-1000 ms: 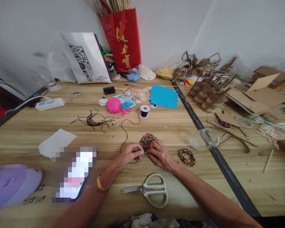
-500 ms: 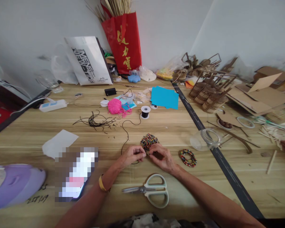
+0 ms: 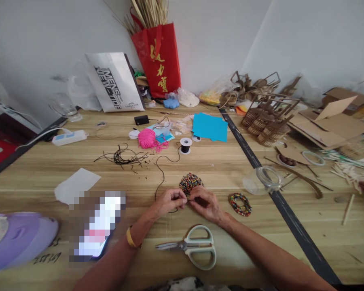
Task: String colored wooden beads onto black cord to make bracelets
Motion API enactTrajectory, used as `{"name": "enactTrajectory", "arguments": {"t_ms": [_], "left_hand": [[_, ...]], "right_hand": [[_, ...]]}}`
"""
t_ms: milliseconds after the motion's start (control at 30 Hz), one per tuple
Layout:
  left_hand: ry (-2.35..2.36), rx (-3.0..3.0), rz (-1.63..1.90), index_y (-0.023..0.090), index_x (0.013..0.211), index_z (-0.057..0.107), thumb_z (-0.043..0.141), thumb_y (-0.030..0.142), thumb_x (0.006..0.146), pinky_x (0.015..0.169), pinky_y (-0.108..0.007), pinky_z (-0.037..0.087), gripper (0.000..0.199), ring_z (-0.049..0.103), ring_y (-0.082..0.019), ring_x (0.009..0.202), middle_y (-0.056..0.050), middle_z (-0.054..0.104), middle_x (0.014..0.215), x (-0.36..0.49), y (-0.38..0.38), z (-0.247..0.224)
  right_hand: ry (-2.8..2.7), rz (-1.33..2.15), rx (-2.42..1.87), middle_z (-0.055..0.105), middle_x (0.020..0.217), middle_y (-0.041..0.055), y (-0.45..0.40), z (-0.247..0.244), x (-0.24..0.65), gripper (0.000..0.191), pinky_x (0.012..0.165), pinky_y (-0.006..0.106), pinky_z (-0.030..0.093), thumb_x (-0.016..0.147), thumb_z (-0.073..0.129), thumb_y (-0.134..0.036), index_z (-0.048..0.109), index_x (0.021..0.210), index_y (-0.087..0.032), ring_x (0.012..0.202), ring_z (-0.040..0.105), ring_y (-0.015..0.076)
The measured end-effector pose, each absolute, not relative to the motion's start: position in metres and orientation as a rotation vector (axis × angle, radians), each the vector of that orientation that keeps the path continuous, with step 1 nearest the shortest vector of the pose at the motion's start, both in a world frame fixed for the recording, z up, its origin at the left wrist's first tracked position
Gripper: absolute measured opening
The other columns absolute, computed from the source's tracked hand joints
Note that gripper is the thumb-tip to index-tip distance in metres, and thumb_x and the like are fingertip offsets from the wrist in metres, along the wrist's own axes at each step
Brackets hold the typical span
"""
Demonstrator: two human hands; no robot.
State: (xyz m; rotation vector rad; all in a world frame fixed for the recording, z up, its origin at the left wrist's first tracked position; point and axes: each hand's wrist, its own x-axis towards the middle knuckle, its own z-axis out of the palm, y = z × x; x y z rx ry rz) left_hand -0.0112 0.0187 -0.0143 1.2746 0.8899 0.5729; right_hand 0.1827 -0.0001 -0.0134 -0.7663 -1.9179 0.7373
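Note:
My left hand (image 3: 171, 202) is closed in a pinch on a thin black cord (image 3: 161, 180), which curves down from a white spool (image 3: 186, 142) and passes by this hand. My right hand (image 3: 206, 204) pinches thumb and forefinger close to the left fingertips. Whatever is between its fingertips is too small to make out. Right behind both hands lies a heap of multicoloured beads (image 3: 190, 181), its near side partly hidden by the right hand. A coiled beaded bracelet (image 3: 240, 204) rests to the right. Below the hands lie white-handled scissors (image 3: 194, 246), blades pointing left.
A phone (image 3: 98, 226) with a blurred screen and a purple object (image 3: 21, 238) lie at left. Cut black cord pieces (image 3: 121, 155), pink yarn (image 3: 147, 138) and blue sheets (image 3: 210, 127) are farther back. A clear roll of tape (image 3: 269, 178) and woven baskets (image 3: 268, 121) stand right.
The view has tilted slightly, so everything sits a little lower. Both hands keep their pinch in nearly the same place, with only small finger movement.

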Motion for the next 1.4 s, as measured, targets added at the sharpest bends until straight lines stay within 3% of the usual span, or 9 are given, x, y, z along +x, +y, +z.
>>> {"name": "enactTrajectory", "arguments": {"t_ms": [1400], "left_hand": [[0.91,1.281,0.575,0.012,0.073,0.057,0.067,0.043,0.07,0.05,-0.019,0.04,0.032,0.05,-0.008,0.05,0.003,0.054,0.053,-0.0103,0.0176,-0.0132]], "right_hand": [[-1.917,0.78,-0.779,0.065,0.083,0.0075,-0.0007,-0.0143,0.1833,0.006,0.078,0.034,0.049,0.084,0.059,-0.017,0.062,0.088,-0.018,0.082,0.06,0.0179]]}}
